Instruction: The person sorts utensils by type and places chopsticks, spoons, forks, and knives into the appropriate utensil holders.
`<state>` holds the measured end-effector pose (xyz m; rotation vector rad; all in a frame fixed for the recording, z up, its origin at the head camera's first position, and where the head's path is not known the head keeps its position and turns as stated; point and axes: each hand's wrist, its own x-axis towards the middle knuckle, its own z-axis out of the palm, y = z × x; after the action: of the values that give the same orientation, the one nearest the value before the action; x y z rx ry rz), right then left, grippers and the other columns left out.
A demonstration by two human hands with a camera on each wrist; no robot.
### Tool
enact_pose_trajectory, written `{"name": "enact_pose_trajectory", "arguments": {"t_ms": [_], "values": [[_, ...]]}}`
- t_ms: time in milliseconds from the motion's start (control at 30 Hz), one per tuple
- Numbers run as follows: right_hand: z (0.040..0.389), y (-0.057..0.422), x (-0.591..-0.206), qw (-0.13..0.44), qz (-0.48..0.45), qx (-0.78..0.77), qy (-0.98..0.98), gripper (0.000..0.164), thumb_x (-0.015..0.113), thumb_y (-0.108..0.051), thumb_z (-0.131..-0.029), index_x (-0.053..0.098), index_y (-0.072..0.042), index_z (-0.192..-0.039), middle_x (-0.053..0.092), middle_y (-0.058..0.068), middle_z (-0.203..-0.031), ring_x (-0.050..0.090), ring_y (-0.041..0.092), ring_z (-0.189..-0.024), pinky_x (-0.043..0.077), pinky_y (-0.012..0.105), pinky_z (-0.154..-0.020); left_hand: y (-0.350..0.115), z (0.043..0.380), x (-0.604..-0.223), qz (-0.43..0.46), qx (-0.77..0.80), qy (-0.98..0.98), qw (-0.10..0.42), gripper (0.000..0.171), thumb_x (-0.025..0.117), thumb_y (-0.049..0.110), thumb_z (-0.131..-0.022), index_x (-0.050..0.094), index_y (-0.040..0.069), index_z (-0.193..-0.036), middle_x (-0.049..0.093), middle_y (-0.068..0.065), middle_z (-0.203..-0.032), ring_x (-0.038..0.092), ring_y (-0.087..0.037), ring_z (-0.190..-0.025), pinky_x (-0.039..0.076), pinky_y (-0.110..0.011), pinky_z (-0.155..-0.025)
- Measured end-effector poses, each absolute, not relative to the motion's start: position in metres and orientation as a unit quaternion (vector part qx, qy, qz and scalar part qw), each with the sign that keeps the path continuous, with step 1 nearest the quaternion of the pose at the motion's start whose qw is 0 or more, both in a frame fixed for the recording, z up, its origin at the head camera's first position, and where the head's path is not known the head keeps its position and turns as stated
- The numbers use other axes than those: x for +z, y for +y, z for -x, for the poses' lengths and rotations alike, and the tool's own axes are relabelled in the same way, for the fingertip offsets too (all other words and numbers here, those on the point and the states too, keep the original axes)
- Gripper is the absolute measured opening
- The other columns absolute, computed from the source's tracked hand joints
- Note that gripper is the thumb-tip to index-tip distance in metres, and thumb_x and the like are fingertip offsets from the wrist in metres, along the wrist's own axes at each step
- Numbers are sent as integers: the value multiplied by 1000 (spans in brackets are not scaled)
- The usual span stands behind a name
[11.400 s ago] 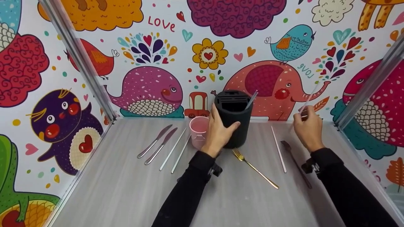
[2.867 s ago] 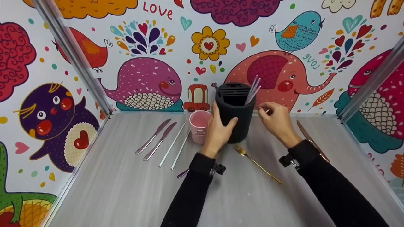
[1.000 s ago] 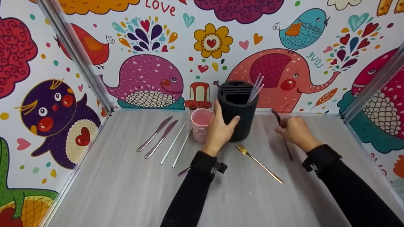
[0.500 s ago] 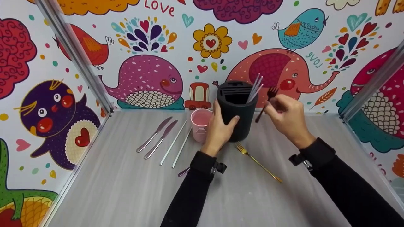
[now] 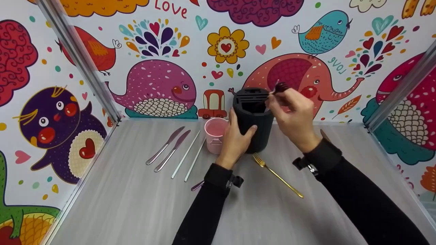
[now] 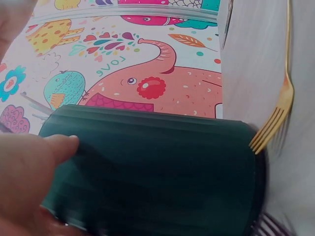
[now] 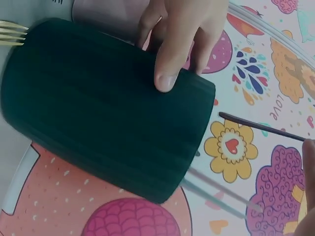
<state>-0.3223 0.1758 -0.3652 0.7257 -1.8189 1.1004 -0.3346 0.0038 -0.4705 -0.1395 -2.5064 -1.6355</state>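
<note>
My left hand point(image 5: 236, 143) grips the side of a black utensil holder point(image 5: 257, 136), which stands upright with a slotted top and a wide opening. Above that opening my right hand point(image 5: 294, 117) pinches a dark fork point(image 5: 281, 86), tines up. The fork's handle point(image 7: 261, 126) points toward the holder in the right wrist view. Clear drinking straws point(image 7: 226, 189) stick out of the holder's mouth; in the head view my right hand mostly hides them. A gold fork point(image 5: 279, 175) lies in front of the holder, tines near its base.
Left of the holder stands a pink cup point(image 5: 214, 139), partly behind my left hand. Two table knives point(image 5: 173, 151) and two pale sticks point(image 5: 185, 154) lie further left. A purple handle point(image 5: 197, 185) shows beside my left sleeve. A copper knife point(image 5: 324, 134) is partly behind my right wrist.
My right hand put straws into the holder, then picked up the dark fork from the table at right, turned it tines up and brought it left over the opening. Left hand kept its grip.
</note>
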Motion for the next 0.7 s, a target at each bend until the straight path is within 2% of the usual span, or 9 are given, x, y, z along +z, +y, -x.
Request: {"name": "enact_pose_trajectory", "arguments": {"t_ms": [233, 367, 467, 600, 700], "values": [[337, 163, -377, 405, -286, 388, -777, 7, 80, -7, -99, 82, 0, -98, 81, 12, -89, 72, 20, -74, 53, 7, -80, 3, 334, -472, 68, -533, -838, 92, 105, 74, 47, -105, 10, 8, -178, 20, -15, -186, 34, -31, -169, 30, -51, -138], [345, 160, -385, 375, -260, 391, -800, 12, 80, -11, -101, 83, 0, -99, 82, 11, -87, 75, 20, -74, 53, 5, -79, 3, 335, -472, 64, -530, -841, 91, 104, 75, 45, -105, 9, 13, -179, 23, -13, -186, 38, -29, -167, 32, -50, -137], [349, 158, -391, 346, -247, 407, -808, 14, 80, -13, -102, 83, 0, -99, 82, 10, -84, 76, 18, -70, 53, 5, -71, 4, 336, -472, 63, -530, -841, 94, 104, 75, 42, -105, 9, 15, -180, 25, -12, -185, 41, -28, -165, 34, -49, -136], [351, 155, -396, 318, -251, 396, -824, 13, 79, -13, -102, 84, -1, -100, 80, 10, -82, 69, 17, -63, 53, 12, -62, 3, 336, -474, 68, -526, -842, 101, 104, 76, 40, -104, 9, 14, -179, 26, -12, -185, 43, -27, -163, 36, -47, -136], [351, 152, -398, 308, -252, 366, -841, 13, 78, -15, -103, 85, -4, -102, 82, 11, -88, 69, 18, -67, 60, 24, -64, 2, 337, -474, 70, -524, -843, 102, 104, 76, 40, -104, 9, 14, -179, 27, -13, -184, 44, -26, -163, 36, -46, -135]]}}
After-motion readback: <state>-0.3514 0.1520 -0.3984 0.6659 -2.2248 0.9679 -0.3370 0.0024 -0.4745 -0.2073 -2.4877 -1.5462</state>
